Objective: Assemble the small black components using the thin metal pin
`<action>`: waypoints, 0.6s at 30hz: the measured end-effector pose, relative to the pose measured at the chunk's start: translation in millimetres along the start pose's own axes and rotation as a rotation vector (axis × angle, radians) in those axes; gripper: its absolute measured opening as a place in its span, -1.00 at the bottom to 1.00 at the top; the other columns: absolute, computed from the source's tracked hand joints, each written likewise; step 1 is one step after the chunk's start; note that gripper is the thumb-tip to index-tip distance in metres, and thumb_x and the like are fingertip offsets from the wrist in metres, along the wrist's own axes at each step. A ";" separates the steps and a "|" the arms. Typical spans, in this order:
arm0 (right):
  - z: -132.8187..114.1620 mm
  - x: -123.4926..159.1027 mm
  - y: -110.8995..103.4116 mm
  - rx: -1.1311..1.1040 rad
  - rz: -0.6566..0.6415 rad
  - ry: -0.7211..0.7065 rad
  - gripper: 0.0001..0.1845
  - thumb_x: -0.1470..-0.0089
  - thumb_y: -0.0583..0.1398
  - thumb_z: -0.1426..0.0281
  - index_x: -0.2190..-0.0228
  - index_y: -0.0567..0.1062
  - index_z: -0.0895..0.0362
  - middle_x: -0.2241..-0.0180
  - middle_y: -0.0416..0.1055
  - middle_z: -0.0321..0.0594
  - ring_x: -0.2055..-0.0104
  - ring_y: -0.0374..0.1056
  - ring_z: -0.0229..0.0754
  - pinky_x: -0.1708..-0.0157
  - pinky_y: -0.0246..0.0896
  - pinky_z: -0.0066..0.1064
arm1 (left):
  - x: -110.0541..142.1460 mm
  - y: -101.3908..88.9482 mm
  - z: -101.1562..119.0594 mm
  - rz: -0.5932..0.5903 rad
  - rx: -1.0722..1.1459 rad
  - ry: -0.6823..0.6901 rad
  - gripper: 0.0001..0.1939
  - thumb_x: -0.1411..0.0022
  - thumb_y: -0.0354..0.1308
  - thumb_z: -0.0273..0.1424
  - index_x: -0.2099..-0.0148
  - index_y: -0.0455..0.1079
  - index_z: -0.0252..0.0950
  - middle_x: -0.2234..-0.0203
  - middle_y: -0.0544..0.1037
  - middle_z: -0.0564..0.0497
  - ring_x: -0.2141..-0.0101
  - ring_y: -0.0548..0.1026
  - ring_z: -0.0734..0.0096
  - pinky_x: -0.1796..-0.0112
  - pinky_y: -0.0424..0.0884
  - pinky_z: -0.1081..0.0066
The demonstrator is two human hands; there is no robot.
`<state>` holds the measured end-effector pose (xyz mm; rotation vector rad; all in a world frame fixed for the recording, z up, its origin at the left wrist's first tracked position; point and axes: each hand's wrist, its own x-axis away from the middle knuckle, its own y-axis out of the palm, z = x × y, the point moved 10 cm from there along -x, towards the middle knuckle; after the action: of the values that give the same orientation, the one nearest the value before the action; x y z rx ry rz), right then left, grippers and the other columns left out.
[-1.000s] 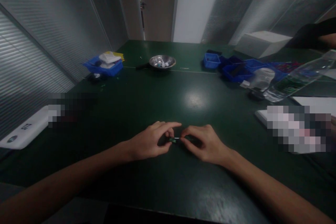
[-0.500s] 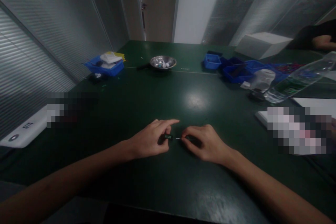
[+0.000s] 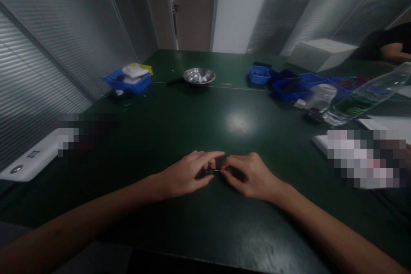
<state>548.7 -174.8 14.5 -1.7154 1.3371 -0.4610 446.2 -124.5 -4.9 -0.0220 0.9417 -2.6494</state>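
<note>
My left hand [image 3: 184, 174] is closed at the thumb and inner fingers around a small dark green piece [image 3: 208, 172], which looks like a tiny circuit board. Its index finger stretches out above the piece. Facing it, my right hand [image 3: 248, 173] pinches a thin, shiny metal pin-like thing [image 3: 216, 170] between thumb and index finger. The tip of that pin meets or nearly meets the green piece; contact is too small to tell. Both hands rest low over the dark green table [image 3: 205, 222].
A metal bowl [image 3: 199, 76] with small pieces stands further back. Blue bins [image 3: 259, 75] and a tilted plastic bottle [image 3: 359, 98] are at right; another blue bin [image 3: 139, 85] is at left. A white box [image 3: 321, 54] lies near another person's arm [image 3: 393, 51].
The green piece first moved left, away from the pin, and turned; now my left hand has brought it back right against or near the pin. My right hand has barely moved.
</note>
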 end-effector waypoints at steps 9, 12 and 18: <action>-19.8 1.4 -3.0 -0.061 0.106 -0.083 -0.92 -0.29 0.19 0.39 0.24 0.50 0.12 0.40 0.50 -0.29 0.43 0.42 -0.27 0.44 0.16 -0.43 | 0.1 -1.4 2.0 0.002 -0.017 0.017 -0.33 -0.38 0.20 -0.40 -0.45 0.10 -0.09 -0.04 0.48 -0.09 -0.01 0.44 0.20 -0.06 0.39 0.15; -16.5 1.1 -4.8 -0.076 0.130 -0.077 -0.92 -0.30 0.19 0.39 0.22 0.50 0.12 0.39 0.51 -0.29 0.44 0.42 -0.28 0.43 0.19 -0.44 | -0.4 -1.4 3.8 0.003 -0.031 0.018 -0.37 -0.40 0.18 -0.37 -0.44 0.12 -0.12 -0.03 0.49 -0.10 0.00 0.44 0.19 -0.06 0.39 0.14; -9.6 2.8 -7.0 -0.088 0.143 -0.068 -0.90 -0.30 0.19 0.40 0.19 0.52 0.12 0.35 0.54 -0.26 0.39 0.45 -0.27 0.39 0.24 -0.44 | -1.0 -1.3 5.5 -0.020 -0.034 0.047 -0.34 -0.39 0.16 -0.39 -0.46 0.08 -0.15 0.00 0.49 -0.11 0.00 0.44 0.19 -0.08 0.37 0.13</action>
<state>546.6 -181.1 24.7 -1.6774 1.4374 -0.2638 447.5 -126.6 0.2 0.0235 1.0072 -2.6628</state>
